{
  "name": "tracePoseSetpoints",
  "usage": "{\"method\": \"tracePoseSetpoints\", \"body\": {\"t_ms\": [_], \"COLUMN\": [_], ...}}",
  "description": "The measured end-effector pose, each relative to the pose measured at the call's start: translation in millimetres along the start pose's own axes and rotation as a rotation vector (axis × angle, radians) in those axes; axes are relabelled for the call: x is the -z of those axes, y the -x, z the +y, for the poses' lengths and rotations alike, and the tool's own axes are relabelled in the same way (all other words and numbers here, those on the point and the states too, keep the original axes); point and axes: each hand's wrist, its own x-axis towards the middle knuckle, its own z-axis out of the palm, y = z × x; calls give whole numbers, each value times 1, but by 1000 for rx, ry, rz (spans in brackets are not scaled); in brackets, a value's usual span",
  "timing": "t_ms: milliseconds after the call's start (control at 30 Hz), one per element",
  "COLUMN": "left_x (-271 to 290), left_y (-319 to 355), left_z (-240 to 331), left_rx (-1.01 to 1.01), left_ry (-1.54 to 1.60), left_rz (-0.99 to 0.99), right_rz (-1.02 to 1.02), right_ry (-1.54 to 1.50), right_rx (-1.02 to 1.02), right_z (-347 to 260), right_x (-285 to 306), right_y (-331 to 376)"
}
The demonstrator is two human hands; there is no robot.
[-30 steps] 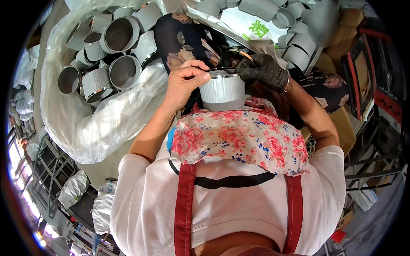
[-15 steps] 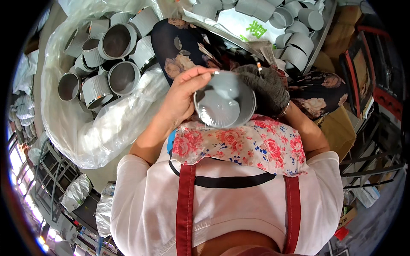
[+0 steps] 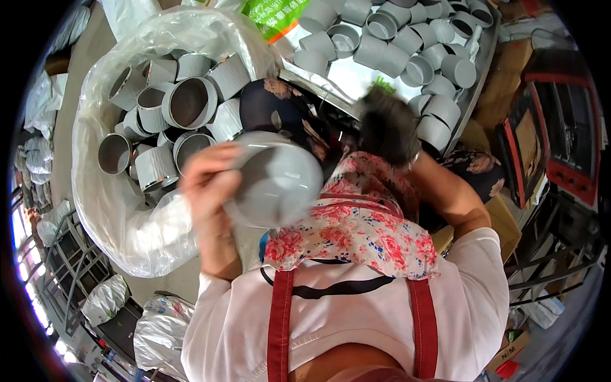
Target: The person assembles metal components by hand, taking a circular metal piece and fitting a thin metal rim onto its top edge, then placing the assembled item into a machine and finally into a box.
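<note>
My left hand (image 3: 213, 184), bare and smeared by motion, grips the rim of a grey round pot (image 3: 277, 184). The pot is tilted so that its smooth, shiny inside faces up, and it hangs in front of the floral apron (image 3: 356, 232). My right hand (image 3: 389, 124) wears a dark glove and is raised close to the near edge of the tray of grey pots. Motion blurs its fingers, so what they hold, if anything, does not show. Left of my knee, a clear plastic bag (image 3: 143, 245) holds several grey pots (image 3: 189, 102) with ribbed outsides.
A metal tray (image 3: 478, 83) beyond my knees carries many smaller-looking grey pots (image 3: 388, 54) on white sheeting, with a green and orange packet (image 3: 273, 16) beside it. Red-edged black frames (image 3: 519, 127) and cardboard (image 3: 506, 213) stand at the right. Foil-wrapped bundles (image 3: 159, 331) lie at lower left.
My left hand has carried the grey pot left and toward my body. My gloved right hand has come away from the pot and moved up toward the tray. The view has shifted, showing more tray.
</note>
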Motion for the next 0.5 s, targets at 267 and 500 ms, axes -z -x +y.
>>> {"method": "tracePoseSetpoints", "body": {"t_ms": [267, 500], "left_x": [65, 15], "left_y": [0, -29], "left_z": [50, -8], "left_rx": [-441, -35], "left_ry": [-504, -273], "left_rz": [881, 319], "right_rz": [-61, -454], "right_ry": [549, 550], "right_rx": [-329, -551], "right_z": [222, 273], "right_x": [-98, -152], "right_y": [-31, -31]}}
